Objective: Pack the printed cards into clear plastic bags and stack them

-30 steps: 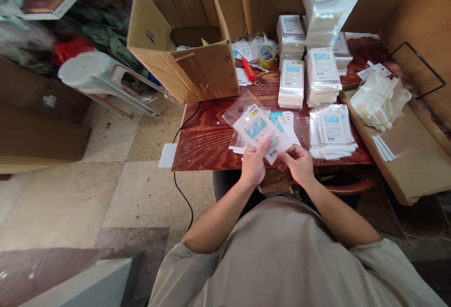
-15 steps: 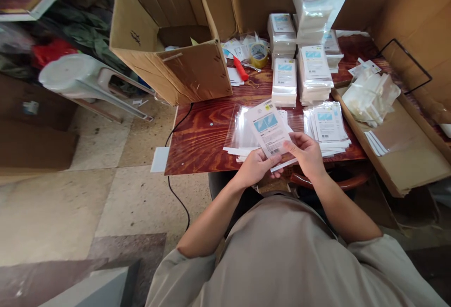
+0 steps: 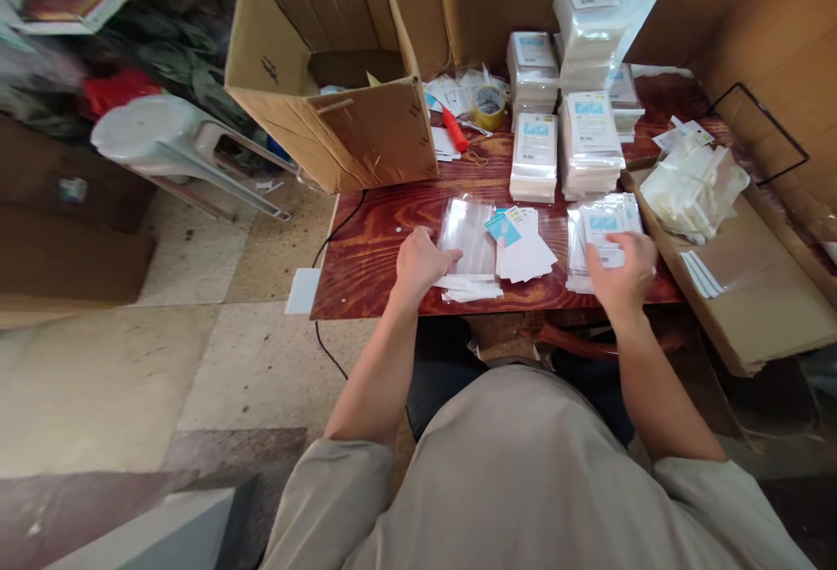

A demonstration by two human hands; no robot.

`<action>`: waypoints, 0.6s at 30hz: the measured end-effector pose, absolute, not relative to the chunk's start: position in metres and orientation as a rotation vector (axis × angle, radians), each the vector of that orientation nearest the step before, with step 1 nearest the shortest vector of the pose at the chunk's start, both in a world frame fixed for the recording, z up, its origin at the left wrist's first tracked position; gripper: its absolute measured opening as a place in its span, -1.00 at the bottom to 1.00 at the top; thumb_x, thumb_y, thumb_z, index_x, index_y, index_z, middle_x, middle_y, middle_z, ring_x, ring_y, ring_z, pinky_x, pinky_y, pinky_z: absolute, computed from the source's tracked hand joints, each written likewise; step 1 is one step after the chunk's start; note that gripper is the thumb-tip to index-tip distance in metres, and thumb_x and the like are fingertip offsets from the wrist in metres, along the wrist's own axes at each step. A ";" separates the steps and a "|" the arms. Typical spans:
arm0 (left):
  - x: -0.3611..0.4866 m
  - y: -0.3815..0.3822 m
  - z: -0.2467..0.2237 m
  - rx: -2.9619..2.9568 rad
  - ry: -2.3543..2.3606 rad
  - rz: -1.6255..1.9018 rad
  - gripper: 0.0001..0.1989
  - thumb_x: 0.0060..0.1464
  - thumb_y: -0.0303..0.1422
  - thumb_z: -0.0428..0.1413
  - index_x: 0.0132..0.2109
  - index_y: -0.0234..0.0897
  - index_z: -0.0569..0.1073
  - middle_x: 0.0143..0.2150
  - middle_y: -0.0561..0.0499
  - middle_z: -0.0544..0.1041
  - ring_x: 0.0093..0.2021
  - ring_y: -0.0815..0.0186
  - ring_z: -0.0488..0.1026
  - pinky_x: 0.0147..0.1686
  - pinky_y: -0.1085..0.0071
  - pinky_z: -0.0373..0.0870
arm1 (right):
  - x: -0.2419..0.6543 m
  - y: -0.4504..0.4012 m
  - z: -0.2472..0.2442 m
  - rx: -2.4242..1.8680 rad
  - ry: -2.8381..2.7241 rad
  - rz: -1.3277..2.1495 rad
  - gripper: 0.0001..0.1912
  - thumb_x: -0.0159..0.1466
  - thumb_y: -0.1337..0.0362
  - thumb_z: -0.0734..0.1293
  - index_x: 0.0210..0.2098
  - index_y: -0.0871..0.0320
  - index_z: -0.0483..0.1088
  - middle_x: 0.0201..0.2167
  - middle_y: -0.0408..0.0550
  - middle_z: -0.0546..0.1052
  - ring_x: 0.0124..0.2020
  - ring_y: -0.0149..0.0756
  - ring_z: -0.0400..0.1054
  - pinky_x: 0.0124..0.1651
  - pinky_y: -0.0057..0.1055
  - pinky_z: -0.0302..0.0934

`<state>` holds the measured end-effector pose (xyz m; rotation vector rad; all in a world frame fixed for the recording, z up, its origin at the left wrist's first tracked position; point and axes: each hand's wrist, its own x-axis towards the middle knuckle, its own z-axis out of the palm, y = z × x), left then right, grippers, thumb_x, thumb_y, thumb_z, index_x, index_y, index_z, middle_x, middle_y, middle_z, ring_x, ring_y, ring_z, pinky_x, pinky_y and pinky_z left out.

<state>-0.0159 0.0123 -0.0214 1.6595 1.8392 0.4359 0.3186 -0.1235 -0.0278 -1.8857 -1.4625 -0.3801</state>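
Note:
My left hand (image 3: 422, 265) rests at the left edge of a pile of clear plastic sleeves (image 3: 469, 239), thumb and fingers apart. My right hand (image 3: 621, 269) is over a pile of bagged cards (image 3: 602, 223), its fingers spread around the pile's top. Between the two piles lies a fanned heap of white cards (image 3: 525, 256), with a blue-printed one (image 3: 503, 228) on top. Behind them stand stacks of packed cards (image 3: 534, 156) in clear wrapping.
An open cardboard box (image 3: 372, 134) stands at the table's back left. Near it lie a tape roll (image 3: 489, 106) and a red tool (image 3: 455, 130). A shallow carton (image 3: 758, 291) with plastic bags (image 3: 697, 182) is at the right. A white stool (image 3: 150, 134) stands on the floor.
The bagged card that both hands held is out of them. My left hand has moved left to the sleeves, my right hand right onto the bagged pile. The white card heap is now uncovered.

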 end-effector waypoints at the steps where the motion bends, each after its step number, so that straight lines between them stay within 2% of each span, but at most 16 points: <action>1: -0.017 0.015 -0.021 1.661 1.838 0.380 -0.46 -0.06 -0.21 0.48 -0.01 -0.31 0.48 -0.01 -0.21 0.61 -0.02 -0.01 0.57 0.04 0.14 0.41 | 0.306 -0.119 -0.022 -1.739 -1.706 -0.268 -0.69 0.37 0.10 0.45 -0.02 0.19 0.53 -0.03 0.19 0.61 0.08 0.08 0.46 0.18 0.03 0.36; 3: -0.019 0.017 -0.020 1.692 1.837 0.286 -0.54 -0.04 -0.19 0.47 -0.11 -0.28 0.48 -0.13 -0.10 0.62 -0.18 0.14 0.56 -0.14 0.27 0.39 | 0.282 -0.109 -0.012 -1.523 -2.170 -0.048 -0.61 0.39 0.15 0.48 0.13 0.19 0.53 0.16 0.17 0.59 0.24 0.10 0.41 0.27 0.04 0.34; 5: -0.022 0.017 -0.018 1.715 1.827 0.288 -0.61 -0.03 -0.22 0.46 -0.17 -0.26 0.49 -0.19 -0.06 0.63 -0.23 0.19 0.55 -0.21 0.32 0.34 | 0.266 -0.102 -0.003 -1.447 -2.466 0.075 -0.67 0.40 0.26 0.46 0.13 0.22 0.55 0.25 0.17 0.55 0.30 0.12 0.38 0.29 0.04 0.35; 7: -0.023 0.014 -0.014 1.725 1.825 0.339 -0.71 0.03 -0.25 0.42 -0.18 -0.26 0.53 -0.20 -0.05 0.65 -0.20 0.18 0.57 -0.19 0.32 0.35 | 0.258 -0.099 0.003 -1.457 -2.620 0.123 -0.80 0.46 0.36 0.37 0.02 0.24 0.59 0.20 0.17 0.58 0.23 0.07 0.44 0.24 -0.03 0.40; 9: -0.025 0.009 -0.009 1.749 1.831 0.373 -0.79 0.17 -0.22 0.32 -0.14 -0.25 0.62 -0.17 -0.09 0.68 -0.14 0.11 0.59 -0.12 0.28 0.37 | 0.257 -0.101 0.007 -1.474 -2.704 0.130 -0.76 0.47 0.46 0.28 0.00 0.25 0.58 0.14 0.17 0.61 0.18 0.01 0.48 0.18 -0.10 0.44; 12: -0.025 0.000 -0.001 1.884 1.853 0.301 -0.65 0.37 -0.15 0.10 -0.07 -0.27 0.70 -0.11 -0.23 0.69 -0.04 -0.06 0.60 -0.02 0.14 0.40 | 0.261 -0.106 0.010 -1.475 -2.766 0.106 -0.67 0.42 0.56 0.24 0.07 0.32 0.55 0.10 0.23 0.62 0.11 0.00 0.52 0.09 -0.12 0.47; 14: -0.024 -0.005 0.004 2.007 1.856 0.305 -0.59 0.41 -0.19 0.02 -0.02 -0.32 0.71 0.03 -0.33 0.66 0.10 -0.16 0.56 0.07 0.07 0.41 | 0.264 -0.108 0.011 -1.459 -2.750 0.091 -0.69 0.42 0.56 0.23 0.02 0.35 0.56 0.01 0.23 0.64 0.02 -0.01 0.56 0.01 -0.14 0.49; 16: -0.022 -0.008 0.005 2.055 1.837 0.402 -0.63 0.40 -0.25 0.03 -0.03 -0.33 0.70 0.12 -0.34 0.64 0.20 -0.17 0.51 0.15 0.05 0.41 | 0.267 -0.109 0.013 -1.458 -2.600 0.042 -0.71 0.46 0.51 0.22 -0.04 0.31 0.58 -0.10 0.18 0.67 -0.08 -0.06 0.59 -0.06 -0.17 0.49; 18: -0.019 -0.009 0.003 1.893 1.783 0.574 -0.70 0.37 -0.28 0.09 -0.07 -0.32 0.70 0.01 -0.29 0.68 0.11 -0.10 0.58 0.12 0.08 0.47 | 0.270 -0.112 0.016 -1.492 -2.279 -0.041 -0.72 0.50 0.42 0.23 -0.05 0.26 0.61 -0.19 0.12 0.69 -0.18 -0.10 0.61 -0.13 -0.21 0.49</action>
